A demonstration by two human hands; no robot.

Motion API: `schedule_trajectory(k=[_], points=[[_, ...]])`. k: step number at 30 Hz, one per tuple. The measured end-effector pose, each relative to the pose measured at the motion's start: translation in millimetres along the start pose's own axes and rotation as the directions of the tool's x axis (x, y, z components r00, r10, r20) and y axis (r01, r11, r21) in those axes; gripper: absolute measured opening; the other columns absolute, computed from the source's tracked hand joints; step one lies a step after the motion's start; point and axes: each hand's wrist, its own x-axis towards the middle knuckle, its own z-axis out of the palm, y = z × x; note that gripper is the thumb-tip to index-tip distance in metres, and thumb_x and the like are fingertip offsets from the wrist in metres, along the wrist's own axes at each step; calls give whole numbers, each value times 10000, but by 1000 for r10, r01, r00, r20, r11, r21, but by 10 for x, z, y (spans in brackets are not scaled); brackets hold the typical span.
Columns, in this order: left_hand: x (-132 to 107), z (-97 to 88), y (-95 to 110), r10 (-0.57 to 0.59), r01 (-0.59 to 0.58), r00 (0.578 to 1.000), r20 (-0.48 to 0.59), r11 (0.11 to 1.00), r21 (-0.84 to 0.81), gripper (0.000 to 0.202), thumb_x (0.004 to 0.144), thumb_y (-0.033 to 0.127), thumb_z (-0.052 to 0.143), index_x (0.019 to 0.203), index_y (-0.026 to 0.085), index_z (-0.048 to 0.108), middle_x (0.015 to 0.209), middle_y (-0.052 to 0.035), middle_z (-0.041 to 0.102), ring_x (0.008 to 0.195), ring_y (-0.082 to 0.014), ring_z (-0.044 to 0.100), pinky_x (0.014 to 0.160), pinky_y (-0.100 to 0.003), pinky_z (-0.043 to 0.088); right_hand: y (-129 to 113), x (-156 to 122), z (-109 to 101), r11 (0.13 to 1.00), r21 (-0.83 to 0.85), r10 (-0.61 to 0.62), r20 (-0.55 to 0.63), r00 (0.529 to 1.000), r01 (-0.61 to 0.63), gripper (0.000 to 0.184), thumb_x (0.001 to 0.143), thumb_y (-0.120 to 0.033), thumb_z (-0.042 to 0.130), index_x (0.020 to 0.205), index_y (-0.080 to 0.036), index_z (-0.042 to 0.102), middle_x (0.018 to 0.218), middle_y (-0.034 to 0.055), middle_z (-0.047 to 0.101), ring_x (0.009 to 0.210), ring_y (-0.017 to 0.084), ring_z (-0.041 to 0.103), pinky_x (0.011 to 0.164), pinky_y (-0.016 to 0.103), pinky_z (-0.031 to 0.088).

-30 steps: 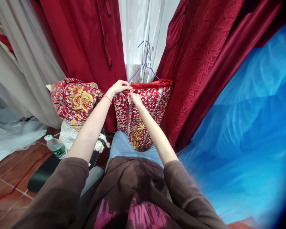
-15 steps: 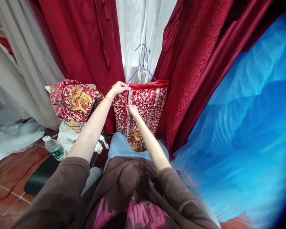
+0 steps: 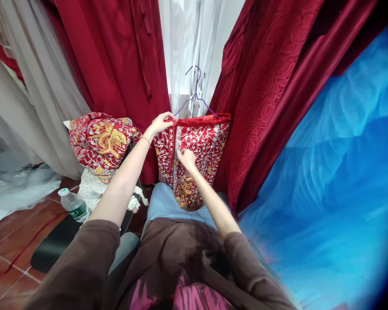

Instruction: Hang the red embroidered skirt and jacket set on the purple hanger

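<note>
A red embroidered skirt [image 3: 197, 142] with silver scrolls and gold motifs hangs in front of me from a purple wire hanger [image 3: 196, 88]. Its lower end reaches down between my knees. My left hand [image 3: 162, 122] pinches the red waistband at its upper left, beside a narrow red strip [image 3: 172, 148] that runs downward. Over the skirt's front, just right of that strip, my right hand [image 3: 186, 158] is closed with fingers pressed together. Anything between those fingertips is too small to make out.
At left, another red garment [image 3: 111, 137] with a gold dragon lies heaped above a dotted white cloth [image 3: 89, 187]. A water bottle [image 3: 73, 204] stands on a black surface [image 3: 53, 243]. Dark red gowns [image 3: 265, 82] flank the skirt; blue tulle [image 3: 336, 193] spreads at right.
My right hand has moved a little rightward, away from the red strip. My left hand stays at the waistband. The whole view has shifted slightly.
</note>
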Motion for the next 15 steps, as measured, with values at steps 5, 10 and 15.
schedule_trajectory(k=[5,10,15], points=[[-55,47,31,-2,13,994,-114,996,93,247,738,318,746,928,205,637,906,-15,732,930,-203,651,881,-307,468,-173,341,-803,936,-284,-299,-332,895,207,499,966,-316,399,1419,-113,460,1277,232,612,974,289,655,845,424,500],[-43,77,105,-60,113,974,-220,964,239,296,675,341,780,890,235,607,904,-6,727,979,-257,666,904,-346,456,-70,646,-1410,712,-672,-397,-143,907,205,445,899,-175,462,1319,-93,585,1405,296,487,1098,349,605,836,440,487],[19,-112,-63,8,48,981,-193,957,287,187,683,191,645,860,203,585,894,-71,689,944,-259,643,947,-376,459,249,715,-1759,492,-822,-449,42,892,286,374,949,-149,407,1177,-95,699,1357,261,543,1255,374,487,901,465,436]])
